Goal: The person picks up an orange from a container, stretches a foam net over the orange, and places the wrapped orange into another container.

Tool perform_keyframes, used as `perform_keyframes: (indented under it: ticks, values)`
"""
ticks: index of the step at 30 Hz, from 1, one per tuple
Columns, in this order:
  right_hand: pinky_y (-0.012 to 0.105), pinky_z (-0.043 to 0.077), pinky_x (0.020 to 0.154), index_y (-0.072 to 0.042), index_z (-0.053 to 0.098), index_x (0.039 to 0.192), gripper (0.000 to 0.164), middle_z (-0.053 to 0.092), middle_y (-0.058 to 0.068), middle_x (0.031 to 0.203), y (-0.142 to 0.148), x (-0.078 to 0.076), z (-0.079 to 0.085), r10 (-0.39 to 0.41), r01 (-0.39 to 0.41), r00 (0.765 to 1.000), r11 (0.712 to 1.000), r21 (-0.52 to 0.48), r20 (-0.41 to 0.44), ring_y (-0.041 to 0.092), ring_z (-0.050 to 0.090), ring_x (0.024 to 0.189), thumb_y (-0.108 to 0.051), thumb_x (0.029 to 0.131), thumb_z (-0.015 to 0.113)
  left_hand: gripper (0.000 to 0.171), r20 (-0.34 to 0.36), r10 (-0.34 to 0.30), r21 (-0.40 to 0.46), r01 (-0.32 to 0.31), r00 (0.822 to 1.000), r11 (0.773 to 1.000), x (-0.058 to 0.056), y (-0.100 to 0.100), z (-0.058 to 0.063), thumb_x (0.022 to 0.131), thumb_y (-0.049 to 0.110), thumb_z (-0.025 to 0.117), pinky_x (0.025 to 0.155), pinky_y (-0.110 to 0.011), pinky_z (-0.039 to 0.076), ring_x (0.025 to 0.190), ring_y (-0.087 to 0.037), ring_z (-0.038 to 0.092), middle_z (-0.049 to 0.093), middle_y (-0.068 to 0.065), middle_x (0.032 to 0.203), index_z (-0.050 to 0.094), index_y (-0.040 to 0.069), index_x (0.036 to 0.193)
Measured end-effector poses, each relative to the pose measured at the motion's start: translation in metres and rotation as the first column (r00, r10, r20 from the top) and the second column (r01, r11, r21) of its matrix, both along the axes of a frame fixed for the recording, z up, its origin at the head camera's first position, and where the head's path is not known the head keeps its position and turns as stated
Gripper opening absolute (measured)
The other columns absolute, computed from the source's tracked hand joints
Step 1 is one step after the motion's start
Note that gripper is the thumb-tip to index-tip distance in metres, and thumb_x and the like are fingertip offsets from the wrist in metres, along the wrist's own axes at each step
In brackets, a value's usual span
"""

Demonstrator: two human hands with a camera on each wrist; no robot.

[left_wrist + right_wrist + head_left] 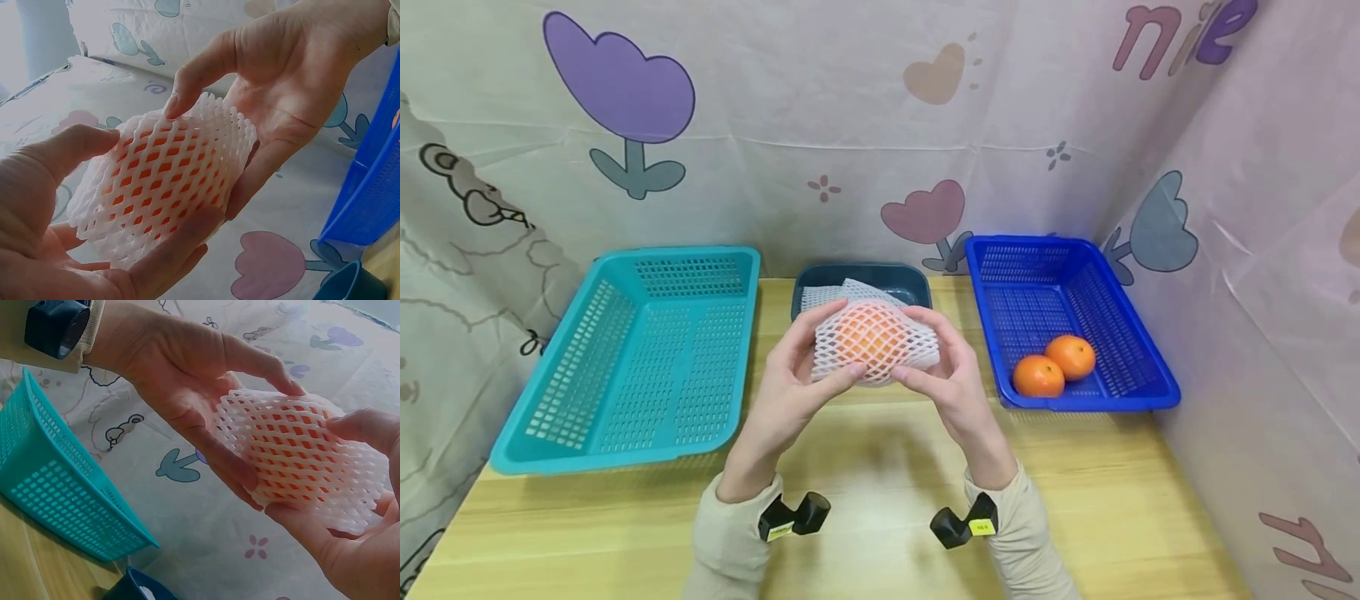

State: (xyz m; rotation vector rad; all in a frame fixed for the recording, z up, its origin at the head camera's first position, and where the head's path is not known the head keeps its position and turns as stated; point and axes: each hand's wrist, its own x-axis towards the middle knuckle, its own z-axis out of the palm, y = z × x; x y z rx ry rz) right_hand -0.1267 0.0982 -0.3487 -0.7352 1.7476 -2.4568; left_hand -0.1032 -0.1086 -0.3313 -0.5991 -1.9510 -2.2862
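Note:
An orange [871, 333] sits inside a white foam net sleeve [917, 343], held up above the table in front of the body. On its left side my left hand [792, 367] grips the sleeved fruit between thumb and fingers. My right hand [953, 367] grips it from the other side in the same way. In the left wrist view the net [169, 169] covers the fruit and its ends stick out past it. Behind the hands, more white foam nets [827, 294] lie in a small dark teal bin [917, 279], partly hidden by the held fruit.
At the left stands a turquoise basket [625, 457] with perforated walls. A blue basket [1075, 405] at the right holds two oranges [1038, 377] near its front rim. The wooden table [865, 500] meets a printed cloth backdrop [775, 100] behind and on both sides.

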Motion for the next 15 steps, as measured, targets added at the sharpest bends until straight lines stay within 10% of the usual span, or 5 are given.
perform_keyframes:
  ticks: [15]
  values:
    - [0.035,0.05,0.098,-0.006,0.047,0.142,0.061,0.042,0.019,0.144,-0.0022,0.0017,0.001,0.051,-0.053,0.997,0.998,-0.027,-0.062,0.032,0.045,0.125,-0.008,0.085,0.071,0.08,-0.001,0.092,0.033,-0.092,0.996,0.995,-0.0001,0.0054,-0.0001,0.072,-0.015,0.079,0.089,-0.038,0.056,0.115,-0.033,0.057,0.054,-0.013,0.134,0.048,0.008,0.142]
